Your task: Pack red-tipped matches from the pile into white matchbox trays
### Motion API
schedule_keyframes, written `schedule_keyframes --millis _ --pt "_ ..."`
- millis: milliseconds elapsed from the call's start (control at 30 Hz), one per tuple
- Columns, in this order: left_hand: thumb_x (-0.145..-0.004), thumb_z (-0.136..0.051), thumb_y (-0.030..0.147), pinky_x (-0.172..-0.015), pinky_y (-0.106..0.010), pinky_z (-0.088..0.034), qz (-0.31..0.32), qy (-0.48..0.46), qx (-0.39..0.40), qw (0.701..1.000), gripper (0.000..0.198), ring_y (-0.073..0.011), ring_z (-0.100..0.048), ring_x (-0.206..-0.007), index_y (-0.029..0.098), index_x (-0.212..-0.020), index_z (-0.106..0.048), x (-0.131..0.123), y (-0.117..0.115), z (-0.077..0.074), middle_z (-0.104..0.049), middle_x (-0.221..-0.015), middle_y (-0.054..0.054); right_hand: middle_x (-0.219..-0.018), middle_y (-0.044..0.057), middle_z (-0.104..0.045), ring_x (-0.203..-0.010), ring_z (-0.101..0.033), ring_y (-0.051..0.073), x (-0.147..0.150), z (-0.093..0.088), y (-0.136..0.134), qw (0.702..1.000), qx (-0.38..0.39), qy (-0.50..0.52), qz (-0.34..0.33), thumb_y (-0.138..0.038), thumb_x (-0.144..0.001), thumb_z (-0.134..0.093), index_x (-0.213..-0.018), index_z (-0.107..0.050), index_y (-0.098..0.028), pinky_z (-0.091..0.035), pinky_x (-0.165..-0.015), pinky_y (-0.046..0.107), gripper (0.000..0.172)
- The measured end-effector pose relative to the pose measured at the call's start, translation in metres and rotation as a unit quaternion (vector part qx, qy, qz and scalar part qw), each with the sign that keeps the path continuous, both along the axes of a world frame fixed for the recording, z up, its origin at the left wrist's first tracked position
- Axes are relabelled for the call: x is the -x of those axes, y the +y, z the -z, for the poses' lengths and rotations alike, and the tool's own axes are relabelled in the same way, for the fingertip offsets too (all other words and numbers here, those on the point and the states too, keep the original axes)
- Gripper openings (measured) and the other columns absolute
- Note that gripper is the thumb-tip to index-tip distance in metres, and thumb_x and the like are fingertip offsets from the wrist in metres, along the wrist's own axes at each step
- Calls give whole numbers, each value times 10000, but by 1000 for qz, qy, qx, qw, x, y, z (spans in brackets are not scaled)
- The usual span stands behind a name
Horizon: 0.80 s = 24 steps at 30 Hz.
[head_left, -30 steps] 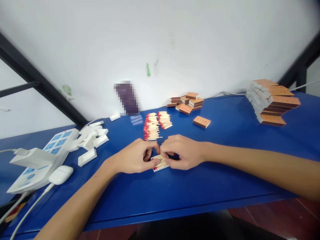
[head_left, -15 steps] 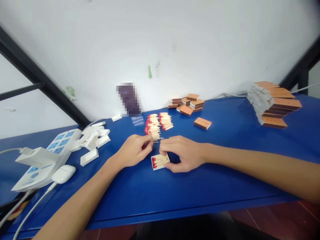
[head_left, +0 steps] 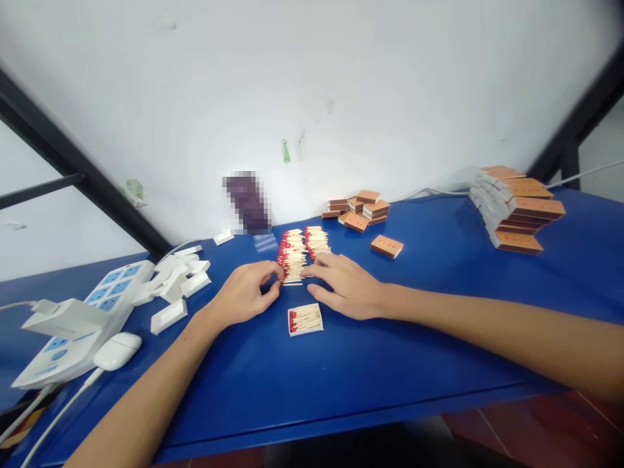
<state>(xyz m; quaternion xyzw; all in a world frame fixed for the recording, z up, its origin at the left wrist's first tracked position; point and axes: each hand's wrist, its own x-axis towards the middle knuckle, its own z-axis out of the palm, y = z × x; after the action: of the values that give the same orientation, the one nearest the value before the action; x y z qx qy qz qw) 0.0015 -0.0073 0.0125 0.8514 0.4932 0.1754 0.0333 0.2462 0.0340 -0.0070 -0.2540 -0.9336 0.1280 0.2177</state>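
On the blue table lie two rows of loose red-headed matches, a longer front row (head_left: 293, 263) and a shorter one (head_left: 316, 240) behind it to the right. My left hand (head_left: 249, 290) is at the front row's red-head side, fingers curled and thumb apart, holding nothing visible. From the other side, my right hand (head_left: 347, 286) reaches with spread fingers to the bare stick ends; its fingertips touch or nearly touch them. In front of the hands sits a white matchbox tray (head_left: 306, 333) with a layer of matches inside, red heads to the left.
White trays (head_left: 169, 316) lie scattered at left beside a power strip (head_left: 110, 289) with a plugged-in charger and a white cabled device (head_left: 117, 351). Orange matchbox sleeves (head_left: 375, 209) are piled at the back, one matchbox (head_left: 387, 246) lies apart, and a taller stack (head_left: 529, 208) stands at right.
My right hand has let go of the matchbox tray and moved up to the stick ends of the match row. My left hand has shifted slightly left, and the view has moved a little.
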Motion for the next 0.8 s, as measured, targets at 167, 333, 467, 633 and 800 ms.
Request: schedule_keyframes --millis 167,333,467,633,800 --pt "-833 -526 159 -603 -235 -338 -15 3 3 1000 97 -117 -471 -598 185 -893 -597 3 1 0 -523 -680 39 -1014 77 -565 -902 -534 206 1 -1 -1 999 -14 -28 12 -338 -988 -425 -1208 -656 -216 -339 -788 358 341" --pt "-836 -523 161 -596 -234 -333 -9 3 13 1000 90 -113 -454 -581 181 -883 -597 4 3 3 -491 -653 45 -992 79 -568 -946 -533 220 1 1 -1 999 -14 -32 4 -309 -984 -426 -1174 -682 -208 -337 -795 359 334" --pt "-824 -534 162 -590 -235 -333 -8 -1 14 1000 86 -109 -445 -571 181 -883 -594 4 3 3 -471 -647 51 -984 80 -573 -943 -532 221 2 1 -1 999 -18 -30 -2 -310 -984 -428 -1180 -678 -207 -333 -792 358 334" --pt "-816 -538 159 -588 -236 -333 -7 -1 19 1000 96 -105 -433 -564 185 -892 -591 5 2 3 -462 -649 55 -983 77 -575 -933 -533 215 2 1 -1 999 -20 -31 -4 -308 -984 -431 -1190 -673 -216 -326 -787 354 332" --pt "-812 -539 168 -585 -237 -339 -4 2 24 1000 116 -108 -439 -557 183 -904 -608 5 2 2 -459 -636 52 -992 81 -575 -932 -530 216 2 0 -1 999 -23 -27 -6 -303 -981 -439 -1215 -663 -218 -329 -791 354 336"
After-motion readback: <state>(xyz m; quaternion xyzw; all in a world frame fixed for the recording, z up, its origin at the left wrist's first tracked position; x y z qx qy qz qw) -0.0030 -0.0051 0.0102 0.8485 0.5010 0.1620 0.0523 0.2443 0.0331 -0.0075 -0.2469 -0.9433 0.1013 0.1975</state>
